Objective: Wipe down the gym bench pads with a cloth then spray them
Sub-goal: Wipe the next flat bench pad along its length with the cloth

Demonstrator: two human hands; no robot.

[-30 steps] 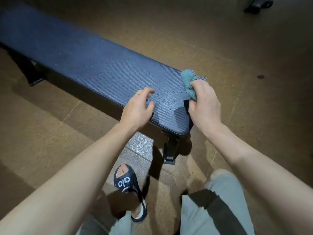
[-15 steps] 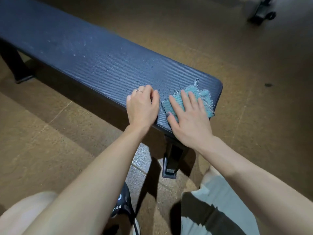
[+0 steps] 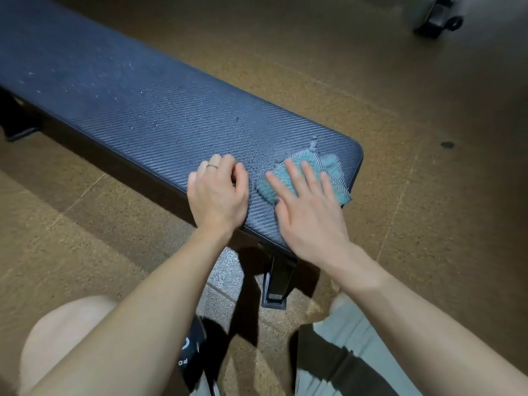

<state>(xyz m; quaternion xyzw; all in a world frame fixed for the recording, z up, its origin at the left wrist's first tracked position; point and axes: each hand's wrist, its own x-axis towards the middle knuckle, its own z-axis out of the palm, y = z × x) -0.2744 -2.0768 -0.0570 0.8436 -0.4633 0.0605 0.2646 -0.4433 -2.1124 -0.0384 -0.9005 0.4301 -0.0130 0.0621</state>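
Note:
A long dark blue bench pad (image 3: 137, 101) runs from the upper left to its rounded near end at centre right, speckled with droplets. A teal cloth (image 3: 328, 170) lies flat on that near end. My right hand (image 3: 305, 212) presses on the cloth with straight, spread fingers. My left hand (image 3: 218, 192) rests on the pad's front edge just left of the cloth, fingers curled loosely, a ring on one finger, holding nothing. No spray bottle is in view.
The bench's black leg and foot (image 3: 275, 284) stand below the near end. Brown speckled floor (image 3: 400, 110) surrounds the bench. Black equipment (image 3: 437, 20) sits at the top right. My knees and a black sandal (image 3: 191, 352) are at the bottom.
My right hand brought the cloth from the pad's end edge onto its top and flattened it there. The left hand has stayed on the front edge, its fingers curling slightly.

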